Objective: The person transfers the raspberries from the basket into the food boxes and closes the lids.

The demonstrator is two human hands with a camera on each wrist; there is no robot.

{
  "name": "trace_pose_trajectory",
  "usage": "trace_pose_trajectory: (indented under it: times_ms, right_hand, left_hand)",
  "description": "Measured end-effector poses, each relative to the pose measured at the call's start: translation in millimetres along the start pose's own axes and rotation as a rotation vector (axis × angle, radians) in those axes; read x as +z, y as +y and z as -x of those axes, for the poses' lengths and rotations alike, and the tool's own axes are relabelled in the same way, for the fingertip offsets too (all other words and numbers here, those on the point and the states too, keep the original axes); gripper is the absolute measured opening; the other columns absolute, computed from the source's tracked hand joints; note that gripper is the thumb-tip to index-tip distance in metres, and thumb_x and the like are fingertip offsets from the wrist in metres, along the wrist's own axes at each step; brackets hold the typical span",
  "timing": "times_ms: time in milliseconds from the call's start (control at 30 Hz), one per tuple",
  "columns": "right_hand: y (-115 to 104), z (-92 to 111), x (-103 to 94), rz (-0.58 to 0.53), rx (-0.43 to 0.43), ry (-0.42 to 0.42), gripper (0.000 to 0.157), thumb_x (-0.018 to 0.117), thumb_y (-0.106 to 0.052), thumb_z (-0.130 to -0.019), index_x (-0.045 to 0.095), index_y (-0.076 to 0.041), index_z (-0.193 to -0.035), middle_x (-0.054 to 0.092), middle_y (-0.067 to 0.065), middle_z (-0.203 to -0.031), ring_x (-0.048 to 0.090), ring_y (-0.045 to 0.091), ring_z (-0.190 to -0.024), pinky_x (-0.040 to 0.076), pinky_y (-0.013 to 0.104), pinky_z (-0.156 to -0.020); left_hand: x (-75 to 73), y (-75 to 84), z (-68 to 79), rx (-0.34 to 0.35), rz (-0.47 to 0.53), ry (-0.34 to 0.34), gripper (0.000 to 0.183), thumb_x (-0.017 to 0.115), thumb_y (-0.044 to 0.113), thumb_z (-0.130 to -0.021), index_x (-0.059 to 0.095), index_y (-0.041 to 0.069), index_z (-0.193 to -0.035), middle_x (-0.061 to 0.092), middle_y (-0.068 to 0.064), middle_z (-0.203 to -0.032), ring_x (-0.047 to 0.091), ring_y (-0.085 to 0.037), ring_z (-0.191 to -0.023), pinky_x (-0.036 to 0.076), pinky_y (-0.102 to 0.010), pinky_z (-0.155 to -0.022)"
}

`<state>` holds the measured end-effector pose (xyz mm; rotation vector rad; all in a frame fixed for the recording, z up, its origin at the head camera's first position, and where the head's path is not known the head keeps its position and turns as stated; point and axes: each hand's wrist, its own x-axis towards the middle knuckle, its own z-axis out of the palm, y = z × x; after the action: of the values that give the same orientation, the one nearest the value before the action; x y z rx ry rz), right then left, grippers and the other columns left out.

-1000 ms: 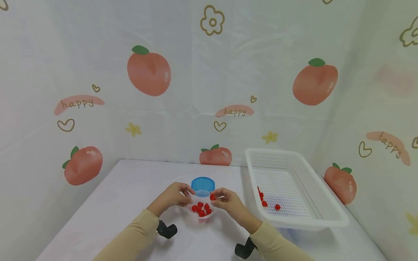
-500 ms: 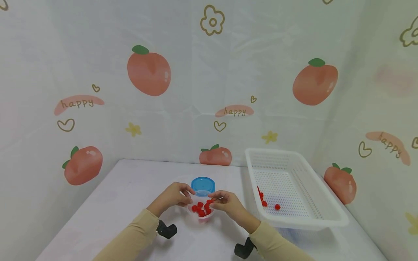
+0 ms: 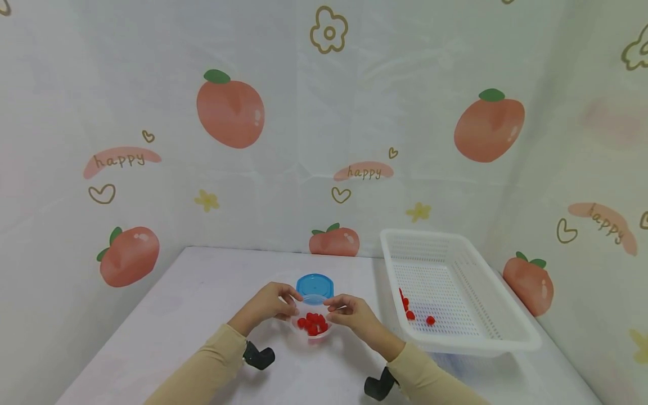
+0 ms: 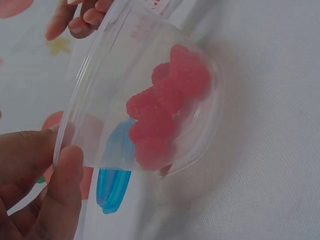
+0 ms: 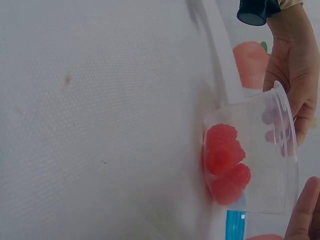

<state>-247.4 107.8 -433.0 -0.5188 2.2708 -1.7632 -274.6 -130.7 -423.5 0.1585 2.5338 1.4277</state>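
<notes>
A clear round plastic bowl (image 3: 312,334) stands on the table with several red raspberries (image 4: 161,105) in its bottom. At its left side my left hand (image 3: 270,305) pinches the rim between thumb and fingers; the left wrist view shows the grip at the bowl's edge. My right hand (image 3: 358,320) is over the right side of the rim, its thumb and fingers apart with no raspberry between them. In the right wrist view only a few right fingers (image 5: 303,212) show, next to the rim. Behind the bowl lies a blue lid (image 3: 315,285).
On the right stands a large white perforated basket (image 3: 506,312). Several raspberries (image 3: 430,320) lie in it, mostly along its left wall. A patterned curtain (image 3: 283,185) closes off the back of the white table (image 3: 217,281).
My right hand has let go of a raspberry, which dropped among the others in the bowl. The left hand has stayed at the rim.
</notes>
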Motion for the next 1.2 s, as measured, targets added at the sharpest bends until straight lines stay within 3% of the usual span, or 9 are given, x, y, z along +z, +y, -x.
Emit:
trace_pose_trajectory:
  times_ms: [267,567,767,867,1000,1200]
  right_hand:
    - [-5.5,2.1,-4.3,0.007,0.003,-0.012,0.035,0.067,-0.014,-0.09,0.06,0.003,-0.12,0.06,0.024,-0.116,0.063,0.016,-0.095,0.057,0.035,-0.086]
    - [-36.2,7.5,-23.6,0.002,-0.082,-0.038,0.035,0.065,-0.016,-0.092,0.058,0.003,-0.121,0.061,0.016,-0.113,0.063,0.019,-0.099,0.056,0.03,-0.087]
    - [-62.9,4.3,-58.2,-0.041,-0.141,0.04,0.036,0.064,-0.016,-0.093,0.056,0.003,-0.122,0.059,0.007,-0.112,0.061,0.013,-0.097,0.054,0.024,-0.088]
    - [-69.0,1.2,-82.4,-0.086,-0.198,0.096,0.028,0.063,-0.009,-0.093,0.058,0.0,-0.119,0.059,0.0,-0.108,0.061,0.009,-0.095,0.054,0.021,-0.086]
    - [-66.9,-2.9,-117.3,-0.128,-0.249,0.148,0.021,0.059,-0.004,-0.094,0.061,-0.014,-0.113,0.059,-0.004,-0.105,0.06,0.004,-0.093,0.053,0.017,-0.086]
    - [-51.3,-2.6,-161.2,-0.048,-0.233,0.242,0.02,0.059,-0.008,-0.096,0.062,-0.024,-0.106,0.057,-0.007,-0.103,0.06,0.003,-0.093,0.053,0.016,-0.084]
  left_hand:
    - [-2.6,0.0,1.9,0.025,0.01,-0.022,0.025,0.076,0.004,-0.08,0.069,0.001,-0.104,0.06,-0.007,-0.082,0.062,-0.015,-0.066,0.06,-0.03,-0.065]
    - [-4.5,-3.0,0.7,0.033,0.005,-0.035,0.026,0.075,0.005,-0.081,0.068,0.0,-0.105,0.06,-0.007,-0.083,0.062,-0.015,-0.066,0.059,-0.029,-0.065]
    - [-5.5,-2.3,0.8,0.033,0.003,-0.032,0.026,0.075,0.005,-0.081,0.068,0.001,-0.105,0.06,-0.007,-0.083,0.061,-0.015,-0.065,0.059,-0.028,-0.065]
    - [-5.0,-1.3,1.3,0.024,0.003,-0.026,0.025,0.075,0.005,-0.081,0.069,0.002,-0.105,0.06,-0.007,-0.083,0.061,-0.015,-0.065,0.059,-0.028,-0.065]
    - [-3.7,-1.2,1.0,0.018,-0.001,-0.024,0.026,0.076,0.004,-0.08,0.069,0.002,-0.105,0.06,-0.006,-0.083,0.061,-0.015,-0.065,0.059,-0.028,-0.065]
    - [-3.3,-1.1,0.7,0.023,-0.002,-0.031,0.025,0.075,0.004,-0.081,0.069,0.001,-0.105,0.059,-0.006,-0.083,0.061,-0.016,-0.064,0.059,-0.028,-0.065]
